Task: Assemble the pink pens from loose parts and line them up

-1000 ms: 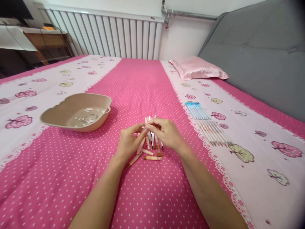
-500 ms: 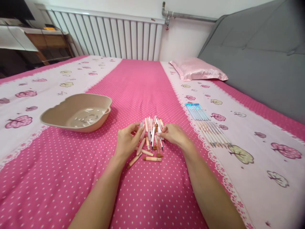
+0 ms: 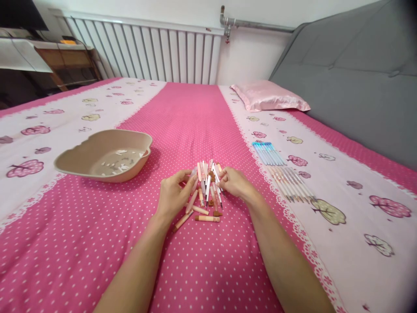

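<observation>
A small pile of pink, white and tan pen parts point(image 3: 207, 191) lies on the pink dotted bedspread point(image 3: 202, 261) in front of me. My left hand point(image 3: 172, 195) rests at the pile's left side, fingers curled around a pale pink pen barrel point(image 3: 194, 177). On the pile's right side my right hand point(image 3: 234, 182) pinches a small piece at the top of the heap; what it is I cannot make out.
A beige shallow tray point(image 3: 70, 158) with several small white bits stands to the left. Rows of blue pens point(image 3: 269, 153) and pale pens point(image 3: 293, 182) lie side by side to the right. A pink pillow point(image 3: 270, 95), grey headboard point(image 3: 352, 78) and radiator point(image 3: 146, 48) are behind.
My hands, joined together above the pile a second ago, have come apart and dropped to the pile's two sides. The right hand now reaches into the heap.
</observation>
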{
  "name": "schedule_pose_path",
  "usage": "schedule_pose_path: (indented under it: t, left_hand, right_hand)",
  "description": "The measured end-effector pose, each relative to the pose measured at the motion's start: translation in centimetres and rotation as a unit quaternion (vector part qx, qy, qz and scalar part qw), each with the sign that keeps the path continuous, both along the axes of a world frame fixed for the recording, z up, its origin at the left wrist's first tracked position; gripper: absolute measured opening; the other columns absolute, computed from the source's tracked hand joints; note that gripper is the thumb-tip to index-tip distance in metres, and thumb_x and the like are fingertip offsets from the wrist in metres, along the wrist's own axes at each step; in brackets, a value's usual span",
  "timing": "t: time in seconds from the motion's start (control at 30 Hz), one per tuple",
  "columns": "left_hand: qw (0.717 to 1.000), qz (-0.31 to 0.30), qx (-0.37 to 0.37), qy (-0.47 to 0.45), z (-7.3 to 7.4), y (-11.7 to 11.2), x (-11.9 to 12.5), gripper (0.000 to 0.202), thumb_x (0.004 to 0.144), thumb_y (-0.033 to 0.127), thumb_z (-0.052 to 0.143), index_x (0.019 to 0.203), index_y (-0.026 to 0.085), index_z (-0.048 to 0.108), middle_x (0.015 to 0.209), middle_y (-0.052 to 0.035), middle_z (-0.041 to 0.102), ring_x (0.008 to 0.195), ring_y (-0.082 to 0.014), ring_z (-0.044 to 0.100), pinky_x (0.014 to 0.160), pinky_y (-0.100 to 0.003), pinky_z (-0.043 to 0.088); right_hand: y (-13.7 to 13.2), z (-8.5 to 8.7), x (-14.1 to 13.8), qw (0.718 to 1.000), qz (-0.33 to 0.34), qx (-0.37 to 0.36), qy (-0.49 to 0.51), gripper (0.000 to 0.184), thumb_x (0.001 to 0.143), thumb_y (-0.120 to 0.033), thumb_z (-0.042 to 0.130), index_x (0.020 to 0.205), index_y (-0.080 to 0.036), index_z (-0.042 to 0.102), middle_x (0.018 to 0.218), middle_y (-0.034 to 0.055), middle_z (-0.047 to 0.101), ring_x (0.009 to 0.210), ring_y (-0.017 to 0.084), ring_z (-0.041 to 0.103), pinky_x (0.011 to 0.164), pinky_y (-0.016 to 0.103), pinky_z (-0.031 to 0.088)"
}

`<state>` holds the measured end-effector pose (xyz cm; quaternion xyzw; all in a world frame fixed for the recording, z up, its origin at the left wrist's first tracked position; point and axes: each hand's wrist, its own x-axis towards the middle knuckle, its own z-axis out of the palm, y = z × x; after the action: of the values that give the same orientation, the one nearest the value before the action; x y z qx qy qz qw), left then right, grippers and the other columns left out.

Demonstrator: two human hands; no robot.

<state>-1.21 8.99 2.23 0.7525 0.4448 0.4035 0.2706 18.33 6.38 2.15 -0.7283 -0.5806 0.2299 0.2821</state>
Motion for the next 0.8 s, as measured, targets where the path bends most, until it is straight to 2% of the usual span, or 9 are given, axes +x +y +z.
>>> schedule_pose_path:
  t: [0.1, 0.2, 0.27, 0.33, 0.4, 0.5, 0.8]
  left_hand:
    - [1.000, -0.018, -0.015, -0.014, 0.1, -0.1, 0.0, 0.033, 0.081, 0.043, 0.055, 0.093, 0.015, 0.067, 0.082, -0.0070, 0.072, 0.071, -0.0185, 0.066, 0.063, -0.027, 0.051]
    - [0.998, -0.045, -0.030, -0.021, 0.3, -0.2, 0.1, 0.031, 0.082, 0.042, 0.055, 0.091, 0.015, 0.067, 0.083, -0.0064, 0.072, 0.073, -0.0180, 0.066, 0.064, -0.026, 0.051]
    - [0.997, -0.068, -0.036, -0.020, 0.4, -0.3, 0.2, 0.029, 0.082, 0.040, 0.054, 0.091, 0.015, 0.067, 0.085, -0.0058, 0.071, 0.074, -0.0174, 0.066, 0.066, -0.026, 0.050]
    - [0.995, -0.087, -0.040, -0.017, 0.5, -0.5, 0.2, 0.028, 0.083, 0.039, 0.053, 0.092, 0.016, 0.066, 0.086, -0.0056, 0.071, 0.074, -0.0171, 0.066, 0.068, -0.026, 0.050]
    - [0.994, -0.097, -0.042, -0.014, 0.6, -0.7, 0.3, 0.028, 0.083, 0.038, 0.053, 0.092, 0.015, 0.066, 0.084, -0.0056, 0.071, 0.073, -0.0171, 0.066, 0.068, -0.026, 0.049]
    - [0.992, -0.111, -0.050, -0.016, 0.9, -1.0, 0.4, 0.026, 0.083, 0.037, 0.054, 0.089, 0.014, 0.065, 0.078, -0.0052, 0.071, 0.070, -0.0167, 0.065, 0.064, -0.024, 0.049]
    - [0.986, -0.155, -0.065, -0.024, 0.8, -1.2, 0.4, 0.031, 0.084, 0.042, 0.050, 0.092, 0.015, 0.064, 0.068, -0.0033, 0.067, 0.061, -0.0158, 0.063, 0.055, -0.024, 0.050]
  right_hand:
    - [-0.3, 1.4, -0.3, 0.997, -0.019, 0.001, 0.077, 0.031, 0.071, -0.016, 0.062, 0.101, -0.015, 0.056, 0.072, 0.0015, 0.062, 0.063, 0.014, 0.058, 0.055, 0.024, 0.043]
    - [-0.8, 3.0, -0.9, 0.973, 0.001, 0.062, 0.222, 0.055, 0.077, -0.017, 0.059, 0.128, -0.015, 0.039, 0.084, 0.0040, 0.061, 0.072, 0.015, 0.061, 0.062, 0.027, 0.050]
    - [-1.2, 3.8, -1.4, 0.947, 0.020, 0.117, 0.297, 0.068, 0.077, -0.019, 0.060, 0.137, -0.019, 0.028, 0.089, 0.0042, 0.060, 0.072, 0.015, 0.062, 0.063, 0.028, 0.052]
    - [-1.5, 4.3, -1.8, 0.926, 0.034, 0.175, 0.332, 0.075, 0.077, -0.020, 0.062, 0.140, -0.025, 0.022, 0.094, 0.0043, 0.059, 0.069, 0.014, 0.061, 0.062, 0.028, 0.053]
    - [-1.7, 4.6, -2.2, 0.917, 0.040, 0.225, 0.327, 0.077, 0.078, -0.019, 0.060, 0.141, -0.030, 0.017, 0.098, 0.0040, 0.058, 0.066, 0.012, 0.060, 0.062, 0.028, 0.054]
    - [-2.1, 4.9, -2.6, 0.918, 0.038, 0.264, 0.295, 0.078, 0.080, -0.018, 0.056, 0.143, -0.034, 0.013, 0.103, 0.0043, 0.058, 0.066, 0.012, 0.059, 0.063, 0.028, 0.055]
    - [-2.5, 5.2, -3.5, 0.933, 0.028, 0.283, 0.220, 0.078, 0.084, -0.018, 0.049, 0.145, -0.038, 0.005, 0.115, 0.0060, 0.055, 0.071, 0.013, 0.060, 0.062, 0.026, 0.054]
